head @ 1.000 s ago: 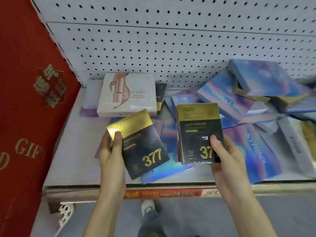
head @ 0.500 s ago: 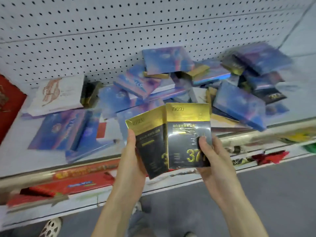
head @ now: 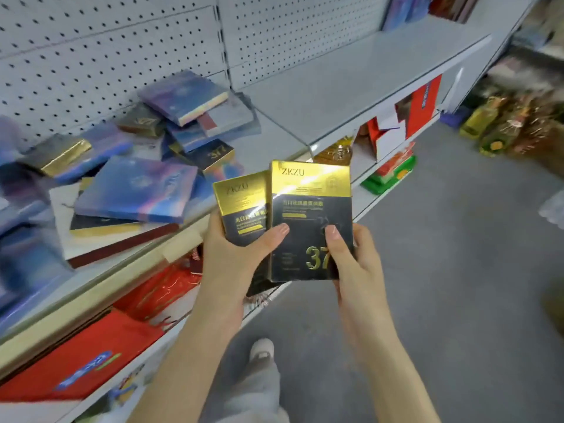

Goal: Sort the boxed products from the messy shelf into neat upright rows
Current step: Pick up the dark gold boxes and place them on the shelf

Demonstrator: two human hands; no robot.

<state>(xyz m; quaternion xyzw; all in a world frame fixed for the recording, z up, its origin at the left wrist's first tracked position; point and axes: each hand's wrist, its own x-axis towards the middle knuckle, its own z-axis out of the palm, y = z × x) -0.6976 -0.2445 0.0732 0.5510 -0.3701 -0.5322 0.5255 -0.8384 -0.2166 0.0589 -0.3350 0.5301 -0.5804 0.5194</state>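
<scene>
Both forearms rise from 6 o'clock and meet at mid-frame. The left hand [head: 235,254] grips the rear box [head: 241,206] from below, its thumb reaching across onto the front box [head: 308,215]. The right hand [head: 351,261] grips the front box at its lower right corner, thumb pressed on its face. The two black-and-gold boxes overlap upright in the air just off the shelf [head: 335,87] edge, the rear one showing at 9 o'clock of the front one. Each gold top reads "ZKZU". The front box bears a gold "37", with any further digit hidden by the thumb. At 10 o'clock a jumbled pile of boxes [head: 137,190] lies on the grey shelf against white pegboard [head: 91,56]. Red packages [head: 76,361] fill the lower shelf at 8 o'clock, and grey floor [head: 457,270] spreads at 3 o'clock.
</scene>
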